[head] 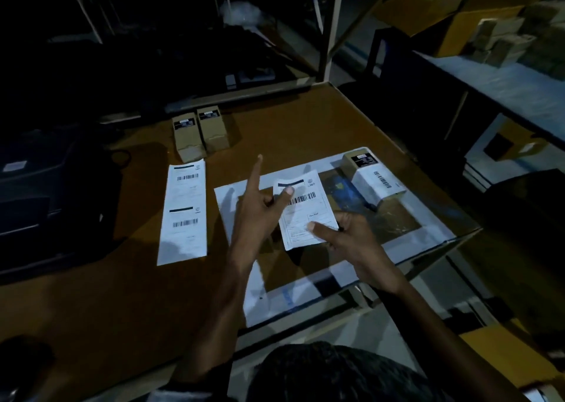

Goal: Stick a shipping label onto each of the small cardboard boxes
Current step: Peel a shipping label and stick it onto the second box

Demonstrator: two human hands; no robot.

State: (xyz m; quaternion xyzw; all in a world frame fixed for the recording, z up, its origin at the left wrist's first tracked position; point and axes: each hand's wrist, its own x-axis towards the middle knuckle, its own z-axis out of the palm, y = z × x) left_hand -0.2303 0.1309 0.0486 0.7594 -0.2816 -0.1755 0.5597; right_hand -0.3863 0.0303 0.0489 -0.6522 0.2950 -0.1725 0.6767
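Both hands, left hand (256,209) and right hand (345,236), pinch the loose label (302,212) by its edges, and it could curl and stick to itself.

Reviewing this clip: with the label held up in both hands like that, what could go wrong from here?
1. Both the left hand and the right hand pinch the loose label by its edges in mid-air; it could curl and stick to itself or to fingers.
2. Lighting is dim, so it might go on crooked.
3. The box on the right already carries a label, while the two boxes at the back do not appear to; it could be labelled twice.
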